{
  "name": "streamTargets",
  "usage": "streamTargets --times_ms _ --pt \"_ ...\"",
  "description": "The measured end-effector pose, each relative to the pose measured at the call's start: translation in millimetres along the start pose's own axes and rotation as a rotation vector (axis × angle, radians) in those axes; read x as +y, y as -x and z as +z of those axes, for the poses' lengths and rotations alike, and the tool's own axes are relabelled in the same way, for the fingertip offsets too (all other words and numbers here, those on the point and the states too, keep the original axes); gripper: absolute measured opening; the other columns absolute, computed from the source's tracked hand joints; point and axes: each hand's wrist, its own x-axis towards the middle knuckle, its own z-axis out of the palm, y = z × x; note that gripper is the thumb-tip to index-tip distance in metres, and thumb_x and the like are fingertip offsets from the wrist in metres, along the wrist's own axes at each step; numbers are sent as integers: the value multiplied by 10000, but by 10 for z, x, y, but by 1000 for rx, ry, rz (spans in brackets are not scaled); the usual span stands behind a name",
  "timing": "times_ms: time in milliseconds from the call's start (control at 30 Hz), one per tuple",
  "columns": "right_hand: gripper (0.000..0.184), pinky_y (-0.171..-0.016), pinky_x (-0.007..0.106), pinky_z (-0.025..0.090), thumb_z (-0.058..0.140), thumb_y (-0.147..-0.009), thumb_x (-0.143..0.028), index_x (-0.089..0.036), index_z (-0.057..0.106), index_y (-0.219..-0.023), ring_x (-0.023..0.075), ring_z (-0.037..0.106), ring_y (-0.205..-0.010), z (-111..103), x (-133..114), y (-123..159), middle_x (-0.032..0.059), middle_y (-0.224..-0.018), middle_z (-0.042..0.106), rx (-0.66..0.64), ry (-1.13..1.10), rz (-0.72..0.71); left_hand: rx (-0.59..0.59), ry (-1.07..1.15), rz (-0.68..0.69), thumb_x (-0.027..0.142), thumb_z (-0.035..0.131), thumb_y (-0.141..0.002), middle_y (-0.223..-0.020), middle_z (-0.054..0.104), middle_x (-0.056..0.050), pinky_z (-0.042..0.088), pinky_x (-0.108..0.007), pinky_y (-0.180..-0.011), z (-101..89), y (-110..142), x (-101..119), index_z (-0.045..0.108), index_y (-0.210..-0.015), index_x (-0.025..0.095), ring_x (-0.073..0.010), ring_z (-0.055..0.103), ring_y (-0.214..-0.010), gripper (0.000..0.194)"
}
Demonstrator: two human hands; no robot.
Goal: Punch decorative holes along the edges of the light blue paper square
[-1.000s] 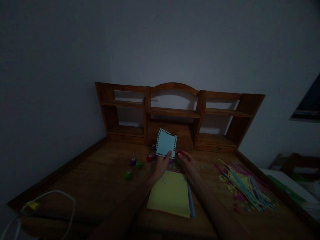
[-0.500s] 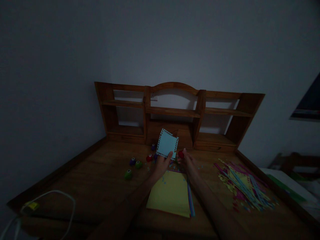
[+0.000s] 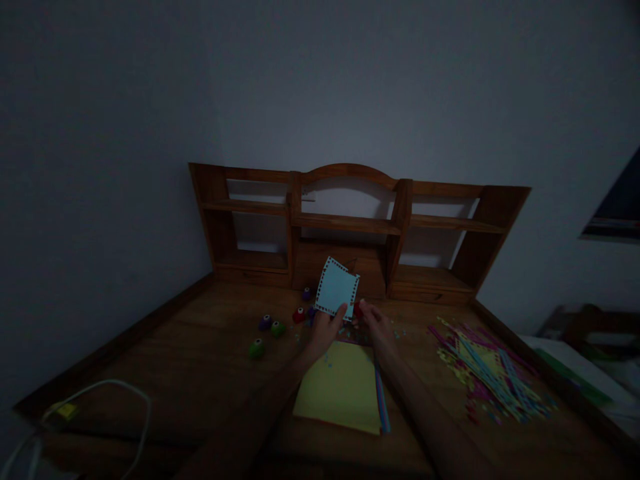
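Note:
My left hand [image 3: 325, 329] pinches the lower edge of a light blue paper square [image 3: 336, 288] with small holes punched along its border, held upright above the wooden desk [image 3: 190, 373]. My right hand [image 3: 376, 325] is closed on a small red paper punch [image 3: 357, 311], which sits against the square's lower right corner. Below both hands lies a stack of coloured sheets with a yellow sheet [image 3: 343, 388] on top. The room is dim.
Several small punches, green [image 3: 257, 347], purple [image 3: 265, 323] and red [image 3: 299, 315], lie left of my hands. A heap of coloured paper strips [image 3: 487, 377] covers the desk's right side. A wooden shelf unit [image 3: 350, 230] stands at the back. A white cable [image 3: 100, 393] loops at the front left.
My right hand has brought the red punch up and left to the blue square's lower right corner. The square has tilted and shifted slightly to the right.

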Motion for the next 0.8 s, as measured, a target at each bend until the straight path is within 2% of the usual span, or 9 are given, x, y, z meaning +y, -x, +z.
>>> streamTargets --times_ms 133,367,600,800 --pt "439 -566 246 497 660 -744 -610 -176 697 -799 146 630 -606 3 -30 1 57 -763 711 8 7 -5 16 8 16 443 505 -892 -1022 690 -79 452 -343 -915 6 -10 -17 624 -1098 160 -208 617 -945 370" --pt "436 -559 251 494 659 -741 -614 -181 694 -776 149 622 -593 -6 -10 -5 45 -732 701 3 33 -29 -19 -10 3 463 483 -895 -853 680 -54 476 -323 -801 7 -9 -44 636 -949 159 -191 605 -770 345" --pt "425 -550 240 480 675 -726 -610 -190 695 -793 138 618 -570 2 -46 19 40 -740 715 14 11 -4 -15 -10 -12 463 481 -895 -830 674 -53 478 -327 -782 10 -2 -34 635 -966 158 -196 603 -758 348" --pt "404 -550 241 477 694 -725 -583 -189 694 -816 124 609 -549 8 -39 13 38 -768 719 37 24 14 -15 -15 -20 441 504 -890 -892 693 -66 474 -341 -853 -5 15 29 639 -1008 168 -212 620 -878 327"
